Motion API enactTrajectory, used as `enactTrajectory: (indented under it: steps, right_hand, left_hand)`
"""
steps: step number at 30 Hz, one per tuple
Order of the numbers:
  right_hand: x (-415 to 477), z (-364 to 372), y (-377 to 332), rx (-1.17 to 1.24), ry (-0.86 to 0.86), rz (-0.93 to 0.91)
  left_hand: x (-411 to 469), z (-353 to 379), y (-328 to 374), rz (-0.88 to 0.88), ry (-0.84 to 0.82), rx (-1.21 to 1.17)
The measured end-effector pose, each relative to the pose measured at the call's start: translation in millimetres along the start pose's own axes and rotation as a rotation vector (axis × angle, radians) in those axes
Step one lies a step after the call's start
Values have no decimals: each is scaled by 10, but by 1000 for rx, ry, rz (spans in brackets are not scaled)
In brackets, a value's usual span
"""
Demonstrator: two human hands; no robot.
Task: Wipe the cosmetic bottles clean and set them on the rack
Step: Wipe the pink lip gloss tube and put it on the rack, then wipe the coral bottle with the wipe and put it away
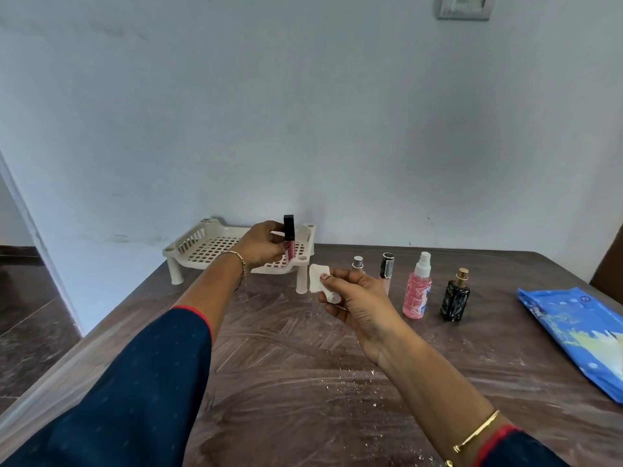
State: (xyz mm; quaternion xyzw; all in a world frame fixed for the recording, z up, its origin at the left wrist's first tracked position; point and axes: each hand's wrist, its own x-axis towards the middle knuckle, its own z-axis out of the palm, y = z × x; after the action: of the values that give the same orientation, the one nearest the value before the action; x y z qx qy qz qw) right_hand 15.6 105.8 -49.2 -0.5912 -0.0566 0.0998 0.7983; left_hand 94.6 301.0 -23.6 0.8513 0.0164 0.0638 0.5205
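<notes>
My left hand (261,246) holds a slim pink lip-gloss tube with a black cap (289,235) upright, just above the front right part of the cream plastic rack (205,246). My right hand (357,298) pinches a folded white wipe (318,283) in front of the rack's right leg. Several bottles stand in a row on the table to the right: a small silver-capped bottle (357,263) partly hidden behind my right hand, a black-capped tube (387,266), a pink spray bottle (417,288) and a black perfume bottle with a gold cap (455,298).
A blue pack of wipes (569,321) lies at the table's right edge. The brown table top (303,365) is smeared and dotted with white crumbs. A pale wall stands close behind the rack, and the floor drops away to the left.
</notes>
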Motion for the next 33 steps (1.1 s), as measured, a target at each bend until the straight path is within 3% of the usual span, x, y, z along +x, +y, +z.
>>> enactTrajectory:
  steps: [6,13,15,21,26,33]
  right_hand:
    - [-74,-34,-41,-1,16,7]
    - [-290,-167,-109,86,88,14]
    - [-373,-216,-114,92,107,23]
    - [-701,-439,-260,65,148,29]
    - [-924,-663,-334,82,210,-5]
    - [-1063,-766,-270,104,217,15]
  left_hand:
    - [-74,-87,52,31,68,31]
    - [-387,-53,489,143,411,-87]
    - [-500,23,660,213,442,-83]
    - [-848,428,1123,384,300,70]
    - [-870,664,1088,203,38,261]
    - [-796,738,829,237,39,481]
